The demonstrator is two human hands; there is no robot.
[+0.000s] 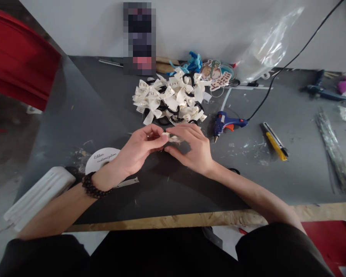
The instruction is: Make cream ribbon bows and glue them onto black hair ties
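Note:
Just in front of the pile of bows, both of my hands meet over a small piece of cream ribbon point(175, 139). My left hand point(137, 150) pinches one end of it between thumb and fingers. My right hand point(196, 149) curves around the other side, fingertips on the ribbon and the thumb lower down; the fingers partly hide its shape. Behind them lies a heap of cream ribbon bows point(171, 98) with printed letters, mixed with black hair ties point(174, 111). Beside my left wrist is a white ribbon spool point(99, 156) with a loose ribbon end point(127, 182).
A blue glue gun point(223, 122) lies right of the bows, its black cord point(272, 80) running up right. Further right are a yellow utility knife point(275, 141), dark pliers point(320, 90) and a bundle of thin sticks point(337, 154). A white box-like device point(40, 196) sits at left.

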